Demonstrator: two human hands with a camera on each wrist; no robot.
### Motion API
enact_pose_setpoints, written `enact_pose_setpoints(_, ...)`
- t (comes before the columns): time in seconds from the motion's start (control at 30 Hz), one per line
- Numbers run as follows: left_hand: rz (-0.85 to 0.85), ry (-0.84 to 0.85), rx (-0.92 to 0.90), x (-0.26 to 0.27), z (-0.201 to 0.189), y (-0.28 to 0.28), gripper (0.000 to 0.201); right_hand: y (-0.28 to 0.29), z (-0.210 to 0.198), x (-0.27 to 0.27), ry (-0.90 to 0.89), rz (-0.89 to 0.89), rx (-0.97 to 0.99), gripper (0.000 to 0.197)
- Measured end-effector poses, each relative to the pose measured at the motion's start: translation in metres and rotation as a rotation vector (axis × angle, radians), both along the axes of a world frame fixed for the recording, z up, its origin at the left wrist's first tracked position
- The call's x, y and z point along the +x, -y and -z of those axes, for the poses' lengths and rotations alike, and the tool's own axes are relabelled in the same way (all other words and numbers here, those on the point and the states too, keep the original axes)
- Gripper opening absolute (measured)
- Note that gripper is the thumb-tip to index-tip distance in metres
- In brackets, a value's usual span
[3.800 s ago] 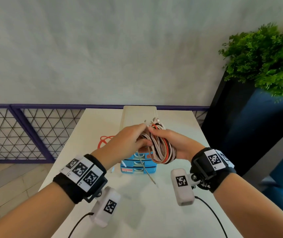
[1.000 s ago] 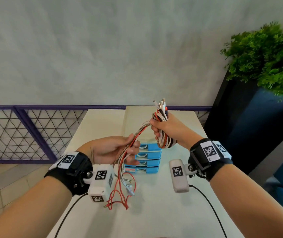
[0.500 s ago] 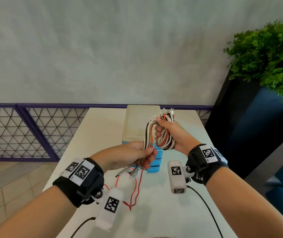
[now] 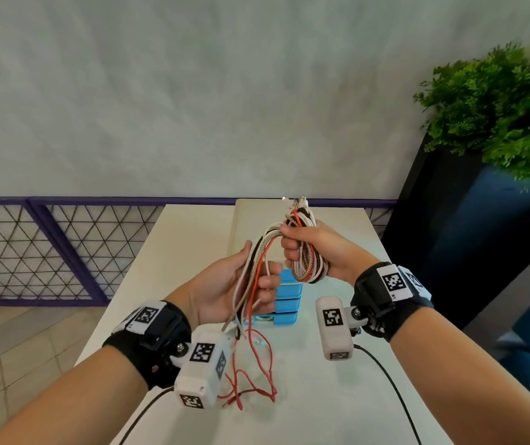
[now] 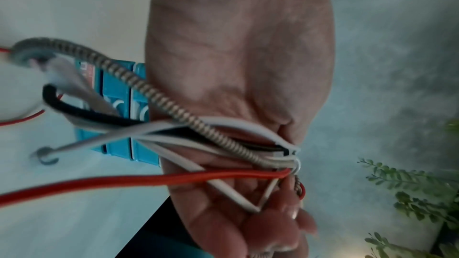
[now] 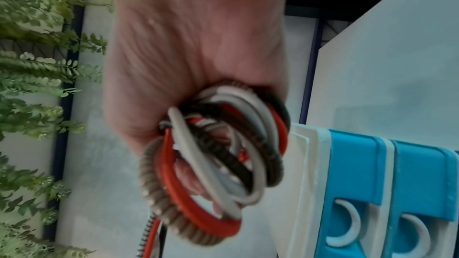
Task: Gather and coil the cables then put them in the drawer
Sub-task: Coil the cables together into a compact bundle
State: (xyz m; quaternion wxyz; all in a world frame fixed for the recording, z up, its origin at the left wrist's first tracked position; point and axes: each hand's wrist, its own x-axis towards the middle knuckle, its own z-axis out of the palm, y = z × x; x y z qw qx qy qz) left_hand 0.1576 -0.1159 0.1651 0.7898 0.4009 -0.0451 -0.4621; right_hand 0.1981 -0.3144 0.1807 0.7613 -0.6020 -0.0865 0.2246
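My right hand (image 4: 305, 248) grips a coil of several cables (image 4: 308, 264) (white, red, black, braided), held above the table with the plug ends sticking up. In the right wrist view the coil (image 6: 218, 160) hangs under the closed fist. The loose strands (image 4: 250, 284) run down from the coil across my left hand (image 4: 241, 287), palm up, whose fingers curl round them. The red cable's tail (image 4: 254, 374) trails onto the table. The blue drawer unit (image 4: 286, 300) stands just behind my hands, its drawers closed. In the left wrist view the strands (image 5: 223, 144) cross the palm.
The white table (image 4: 321, 396) runs forward to a grey wall. A purple mesh railing (image 4: 48, 248) lies to the left. A dark planter with a green plant (image 4: 498, 117) stands to the right. Wrist camera leads hang off both arms.
My left hand has turned palm up and slid down the loose strands, away from the coil. The right hand has lifted the coil slightly.
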Motion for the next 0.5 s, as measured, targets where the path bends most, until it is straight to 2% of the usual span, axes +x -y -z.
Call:
enact_pose_setpoints(0.17,0.237,0.009,-0.039,0.004,0.004,-0.015,0.049,0.007,-0.004,0.001,0.081,0.073,-0.067,0.017)
enact_pose_setpoints(0.23,0.264,0.044,0.002,0.004,0.005,-0.019,0.046,0.011,-0.004,0.002,0.069,0.106,-0.035,0.014)
enact_pose_setpoints(0.37,0.105,0.083,0.091,0.004,0.006,-0.015,0.044,0.013,-0.001,0.001,0.034,0.139,-0.01,0.013)
enact_pose_setpoints(0.5,-0.064,0.16,0.234,0.001,0.008,-0.005,0.043,0.008,0.003,0.0,0.011,0.177,-0.012,0.021)
